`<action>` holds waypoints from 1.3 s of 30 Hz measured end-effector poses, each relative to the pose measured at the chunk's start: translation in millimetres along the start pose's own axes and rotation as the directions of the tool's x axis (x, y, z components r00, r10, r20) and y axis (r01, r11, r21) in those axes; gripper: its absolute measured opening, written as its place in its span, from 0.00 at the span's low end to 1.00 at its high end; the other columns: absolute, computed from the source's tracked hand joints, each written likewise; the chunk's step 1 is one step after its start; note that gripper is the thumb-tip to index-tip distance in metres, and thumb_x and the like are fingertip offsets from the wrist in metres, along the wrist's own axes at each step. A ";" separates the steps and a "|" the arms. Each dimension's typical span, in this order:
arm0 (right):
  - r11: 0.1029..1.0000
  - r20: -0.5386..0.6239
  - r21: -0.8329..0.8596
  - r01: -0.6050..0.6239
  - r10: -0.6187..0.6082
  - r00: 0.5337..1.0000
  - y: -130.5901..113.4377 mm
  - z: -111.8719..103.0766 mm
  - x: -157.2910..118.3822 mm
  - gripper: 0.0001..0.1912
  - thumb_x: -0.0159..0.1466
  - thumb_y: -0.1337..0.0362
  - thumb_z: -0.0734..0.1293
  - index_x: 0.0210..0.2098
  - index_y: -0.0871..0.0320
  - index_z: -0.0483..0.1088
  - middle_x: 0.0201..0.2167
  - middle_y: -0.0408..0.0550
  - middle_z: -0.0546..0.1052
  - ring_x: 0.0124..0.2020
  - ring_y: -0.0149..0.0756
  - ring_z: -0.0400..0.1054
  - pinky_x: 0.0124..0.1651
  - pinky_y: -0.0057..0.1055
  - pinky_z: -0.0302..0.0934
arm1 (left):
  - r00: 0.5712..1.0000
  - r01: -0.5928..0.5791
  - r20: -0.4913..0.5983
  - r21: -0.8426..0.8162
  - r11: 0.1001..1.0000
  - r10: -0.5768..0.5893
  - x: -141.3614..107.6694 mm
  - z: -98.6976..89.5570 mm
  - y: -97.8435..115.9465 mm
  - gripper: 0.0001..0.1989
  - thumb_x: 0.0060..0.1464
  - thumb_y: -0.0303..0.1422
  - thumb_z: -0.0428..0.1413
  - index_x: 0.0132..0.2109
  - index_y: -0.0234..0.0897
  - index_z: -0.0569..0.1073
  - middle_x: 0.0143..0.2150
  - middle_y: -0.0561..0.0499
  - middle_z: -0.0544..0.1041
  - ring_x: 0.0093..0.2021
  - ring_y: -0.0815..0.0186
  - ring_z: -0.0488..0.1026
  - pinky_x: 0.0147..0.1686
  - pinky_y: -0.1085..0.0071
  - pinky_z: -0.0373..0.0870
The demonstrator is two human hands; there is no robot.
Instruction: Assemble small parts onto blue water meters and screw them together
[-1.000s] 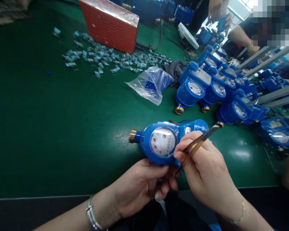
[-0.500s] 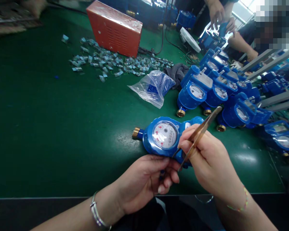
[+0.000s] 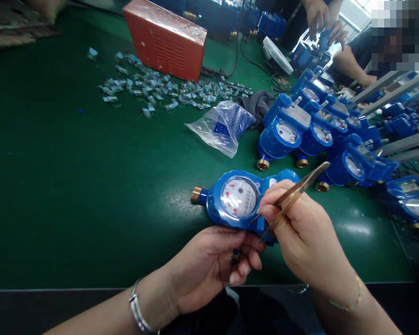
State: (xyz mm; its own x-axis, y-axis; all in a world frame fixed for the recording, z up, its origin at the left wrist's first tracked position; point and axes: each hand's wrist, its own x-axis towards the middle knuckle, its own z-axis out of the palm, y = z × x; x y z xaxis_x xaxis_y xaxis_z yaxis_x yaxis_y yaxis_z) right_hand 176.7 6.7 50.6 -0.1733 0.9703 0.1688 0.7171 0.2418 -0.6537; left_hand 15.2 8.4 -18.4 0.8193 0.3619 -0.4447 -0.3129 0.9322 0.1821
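A blue water meter with a round dial and a brass threaded end lies on the green table in front of me. My right hand is closed around a pair of metal tweezers, whose tips stand apart, pointing down at the meter's near side. Below that side, my left hand is palm up with curled fingers, its thumb and fingertips at the meter's edge. Small dark blue parts show between those fingers; their exact kind is too small to tell. My right hand hides part of the meter.
Several more blue meters stand to the right. Behind are a clear plastic bag of small blue pieces, a grey cloth, scattered small clear-and-blue parts and a red metal box. A co-worker's hands are at the back right.
The tweezers' back end has swung slightly right and down, and their tips have shifted a little up along the meter's side. My left hand is almost in the same place.
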 end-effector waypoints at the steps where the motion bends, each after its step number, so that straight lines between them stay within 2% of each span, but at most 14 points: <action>1: 1.000 0.017 0.002 -0.001 0.001 1.000 0.2 -0.6 -0.2 0.05 0.63 0.71 0.60 0.33 0.57 0.66 0.33 0.44 0.69 0.35 0.32 0.64 0.38 0.31 0.60 | 1.000 0.002 -0.004 -0.005 1.000 -0.002 0.2 0.2 -0.1 0.12 0.56 0.31 0.53 0.35 0.24 0.76 0.26 0.43 0.74 0.22 0.74 0.69 0.18 0.83 0.59; 4: 1.000 0.047 0.008 0.004 -0.004 0.999 0.6 -1.8 -0.9 0.04 0.64 0.70 0.61 0.33 0.56 0.66 0.32 0.44 0.70 0.36 0.33 0.65 0.38 0.30 0.60 | 1.000 0.008 -0.014 -0.012 1.000 -0.008 0.6 0.7 -0.3 0.12 0.56 0.31 0.52 0.35 0.25 0.76 0.26 0.43 0.74 0.22 0.73 0.69 0.18 0.82 0.60; 9: 0.999 0.008 0.051 -0.006 0.006 1.000 -0.1 -2.6 -1.9 0.05 0.64 0.70 0.61 0.33 0.57 0.65 0.32 0.43 0.69 0.34 0.31 0.65 0.36 0.29 0.59 | 1.000 0.002 -0.022 -0.020 1.000 -0.002 0.4 2.5 -0.2 0.12 0.56 0.31 0.52 0.34 0.25 0.76 0.26 0.43 0.74 0.22 0.74 0.68 0.19 0.82 0.60; 14: 0.994 0.057 0.112 0.014 -0.020 0.998 -0.6 -2.3 -3.6 0.05 0.64 0.70 0.61 0.32 0.56 0.66 0.32 0.42 0.70 0.36 0.31 0.65 0.39 0.30 0.59 | 0.998 0.016 -0.062 -0.021 1.000 -0.017 -1.0 5.7 1.3 0.12 0.55 0.30 0.52 0.33 0.25 0.76 0.26 0.44 0.74 0.22 0.74 0.69 0.18 0.83 0.60; 17: 0.987 -0.029 0.158 -0.003 0.008 1.000 0.5 -0.6 -5.4 0.05 0.64 0.70 0.61 0.34 0.56 0.66 0.33 0.42 0.68 0.37 0.30 0.64 0.39 0.30 0.59 | 0.997 0.034 -0.072 -0.029 0.999 -0.036 -2.5 7.4 2.2 0.14 0.55 0.30 0.49 0.33 0.24 0.76 0.26 0.44 0.74 0.22 0.73 0.69 0.19 0.82 0.61; 20: 0.994 -0.091 0.105 -0.013 0.022 0.996 1.0 1.8 -7.2 0.04 0.64 0.70 0.61 0.35 0.57 0.67 0.36 0.44 0.68 0.39 0.31 0.64 0.41 0.30 0.59 | 0.994 0.042 -0.095 -0.029 0.999 -0.045 -4.5 8.5 2.4 0.14 0.54 0.30 0.49 0.32 0.23 0.76 0.25 0.43 0.73 0.22 0.73 0.69 0.19 0.82 0.61; 23: 0.997 -0.031 0.073 0.016 -0.013 0.999 1.0 2.3 -8.3 0.04 0.64 0.70 0.62 0.33 0.57 0.67 0.35 0.42 0.69 0.38 0.30 0.64 0.40 0.30 0.58 | 0.991 0.059 -0.120 -0.050 0.997 -0.065 -6.3 9.9 3.0 0.13 0.52 0.30 0.50 0.31 0.24 0.76 0.25 0.44 0.73 0.22 0.73 0.68 0.19 0.82 0.61; 26: 0.992 0.041 0.121 0.041 -0.046 0.998 2.3 0.2 -8.4 0.05 0.64 0.69 0.62 0.32 0.56 0.67 0.33 0.41 0.70 0.37 0.29 0.64 0.40 0.29 0.58 | 0.991 0.064 -0.113 -0.072 0.995 -0.072 -5.8 11.7 3.5 0.13 0.52 0.31 0.50 0.31 0.25 0.76 0.26 0.44 0.74 0.22 0.73 0.68 0.19 0.82 0.61; 30: 0.980 0.018 0.196 0.034 -0.038 0.999 3.3 -1.2 -8.8 0.05 0.65 0.68 0.61 0.33 0.56 0.66 0.32 0.41 0.69 0.36 0.29 0.63 0.39 0.29 0.58 | 0.992 0.047 -0.117 -0.039 0.998 -0.051 -3.0 11.7 -0.1 0.12 0.52 0.31 0.51 0.32 0.26 0.76 0.26 0.45 0.73 0.22 0.74 0.68 0.19 0.82 0.59; 33: 0.978 0.000 0.206 0.032 -0.033 0.999 1.7 0.9 -11.5 0.05 0.65 0.68 0.60 0.33 0.55 0.66 0.32 0.41 0.68 0.36 0.30 0.63 0.39 0.29 0.57 | 0.991 0.017 -0.130 0.040 0.999 -0.012 -9.4 6.6 -4.7 0.10 0.50 0.30 0.52 0.31 0.28 0.76 0.25 0.46 0.72 0.21 0.74 0.65 0.18 0.81 0.56; 36: 0.977 0.010 0.212 0.006 -0.008 1.000 1.4 4.7 -15.0 0.06 0.66 0.66 0.59 0.32 0.54 0.65 0.32 0.41 0.68 0.36 0.30 0.62 0.39 0.29 0.56 | 0.977 -0.049 -0.197 0.137 0.989 0.076 -29.7 -3.0 0.8 0.07 0.48 0.27 0.51 0.30 0.29 0.74 0.25 0.47 0.70 0.22 0.74 0.64 0.19 0.81 0.55; 38: 0.973 0.024 0.230 -0.025 0.020 1.000 2.8 7.3 -16.0 0.07 0.67 0.65 0.59 0.32 0.54 0.65 0.33 0.41 0.67 0.35 0.30 0.62 0.38 0.29 0.55 | 0.935 -0.167 -0.278 0.201 0.965 0.220 -48.5 -7.8 16.1 0.06 0.48 0.23 0.50 0.30 0.30 0.73 0.26 0.49 0.69 0.24 0.73 0.63 0.21 0.81 0.57; 39: 0.970 0.031 0.241 -0.037 0.030 0.999 3.7 8.3 -16.1 0.07 0.67 0.64 0.59 0.32 0.54 0.65 0.33 0.41 0.67 0.35 0.31 0.61 0.38 0.29 0.55 | 0.889 -0.253 -0.323 0.244 0.936 0.324 -57.8 -8.5 27.4 0.06 0.48 0.22 0.50 0.30 0.29 0.72 0.26 0.49 0.68 0.25 0.73 0.64 0.22 0.80 0.59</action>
State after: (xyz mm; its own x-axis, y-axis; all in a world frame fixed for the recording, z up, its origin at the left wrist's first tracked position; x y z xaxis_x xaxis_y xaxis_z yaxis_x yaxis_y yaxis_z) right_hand 176.5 -8.0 39.4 -0.1721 0.9770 0.1262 0.5395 0.2007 -0.8177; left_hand -44.8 13.1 4.8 0.4718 0.6274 -0.6195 -0.3832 0.7787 0.4968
